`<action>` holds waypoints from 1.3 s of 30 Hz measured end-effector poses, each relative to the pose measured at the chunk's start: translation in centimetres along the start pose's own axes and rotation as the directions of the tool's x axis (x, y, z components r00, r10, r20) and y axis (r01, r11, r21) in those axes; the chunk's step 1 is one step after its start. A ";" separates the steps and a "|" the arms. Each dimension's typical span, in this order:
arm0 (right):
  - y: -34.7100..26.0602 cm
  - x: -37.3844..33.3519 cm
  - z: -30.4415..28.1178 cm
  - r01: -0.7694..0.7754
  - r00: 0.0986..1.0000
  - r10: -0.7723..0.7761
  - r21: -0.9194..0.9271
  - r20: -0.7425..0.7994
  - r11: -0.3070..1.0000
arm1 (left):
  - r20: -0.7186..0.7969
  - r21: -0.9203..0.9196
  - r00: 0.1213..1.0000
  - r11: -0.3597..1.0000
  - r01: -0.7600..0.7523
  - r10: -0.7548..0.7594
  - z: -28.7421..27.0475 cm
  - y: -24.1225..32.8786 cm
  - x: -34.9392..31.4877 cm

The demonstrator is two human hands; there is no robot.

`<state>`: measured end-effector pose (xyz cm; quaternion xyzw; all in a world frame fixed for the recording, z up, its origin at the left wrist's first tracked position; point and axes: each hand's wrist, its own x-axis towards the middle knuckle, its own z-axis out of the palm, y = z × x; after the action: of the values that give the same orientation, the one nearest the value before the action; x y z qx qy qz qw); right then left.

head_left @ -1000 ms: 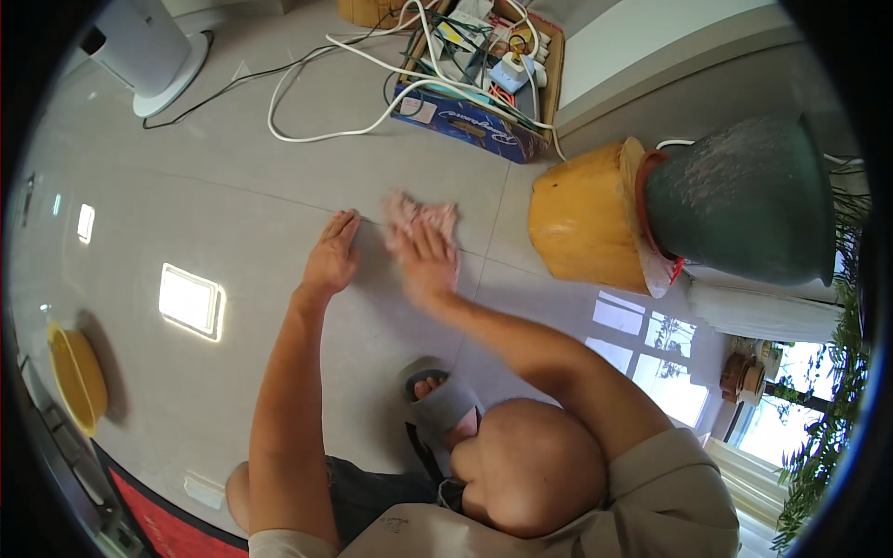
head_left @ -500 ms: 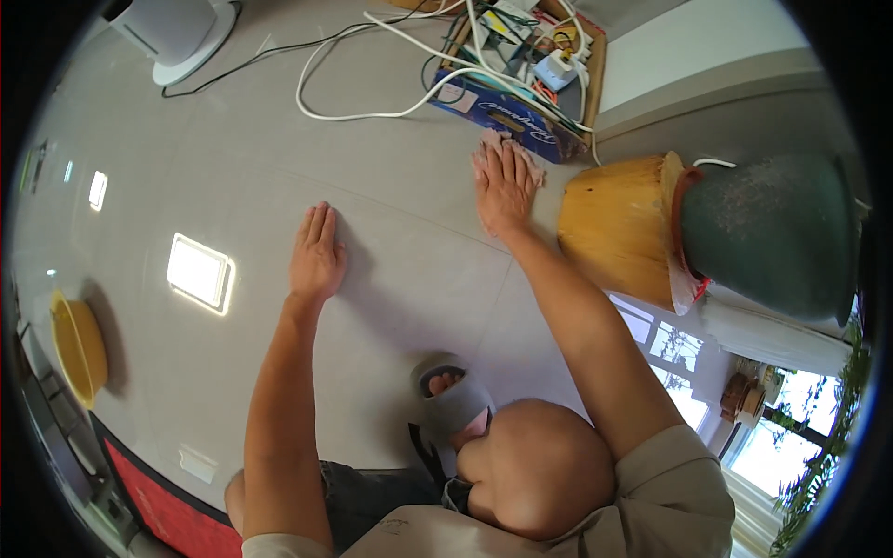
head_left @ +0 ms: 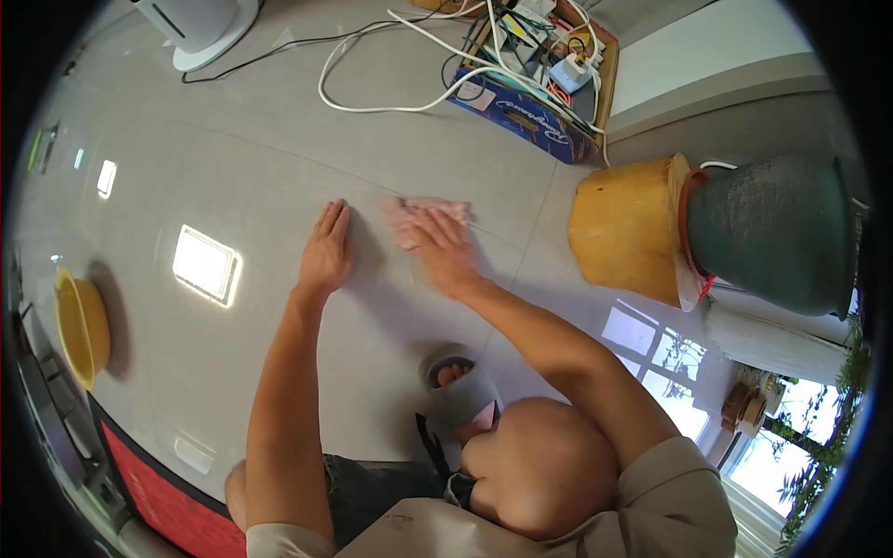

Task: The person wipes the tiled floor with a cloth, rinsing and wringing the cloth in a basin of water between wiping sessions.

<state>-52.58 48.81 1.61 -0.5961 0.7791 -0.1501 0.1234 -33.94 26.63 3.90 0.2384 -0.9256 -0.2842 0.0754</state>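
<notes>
A crumpled pink cloth point(head_left: 409, 210) lies on the glossy grey tiled floor point(head_left: 279, 158). My right hand point(head_left: 442, 244) presses down on it, palm down, slightly blurred by motion; the cloth's far and left edges show past the fingers. To its left my left hand point(head_left: 326, 249) rests on the tiles, fingers stretched out and close together, holding nothing. A short gap of floor separates that hand from the cloth.
A blue cardboard box point(head_left: 521, 121) full of cords and plugs stands at the far right, a white cable point(head_left: 372, 107) looping out. Nearer are a yellow wooden stump point(head_left: 623, 232) and a dark green pot point(head_left: 767, 232). At left sit a yellow basin point(head_left: 84, 325) and a red mat point(head_left: 167, 479).
My right hand has swept the cloth from beside the box leftward and nearer, toward my left hand. The left hand stays about where it was. The view has shifted slightly.
</notes>
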 end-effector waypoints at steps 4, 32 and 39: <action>6.3 -5.7 -1.4 -0.179 0.976 0.160 -0.125 -0.149 0.976 | 0.008 0.008 1.000 1.000 0.016 -0.016 0.2 0.1 -0.5; 2.1 -1.5 0.1 -0.176 0.944 0.140 -0.095 -0.298 0.980 | 0.017 -0.020 0.999 0.999 -0.033 0.033 1.4 -0.1 -1.4; 2.9 -5.0 -0.9 -0.150 0.927 0.144 0.009 -0.347 0.989 | 0.007 0.045 0.997 0.996 -0.080 0.080 3.3 3.3 0.3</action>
<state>-54.22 54.39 1.40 -0.5014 0.8323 -0.2361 -0.0101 -36.44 30.47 3.06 0.2021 -0.9408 -0.2605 0.0790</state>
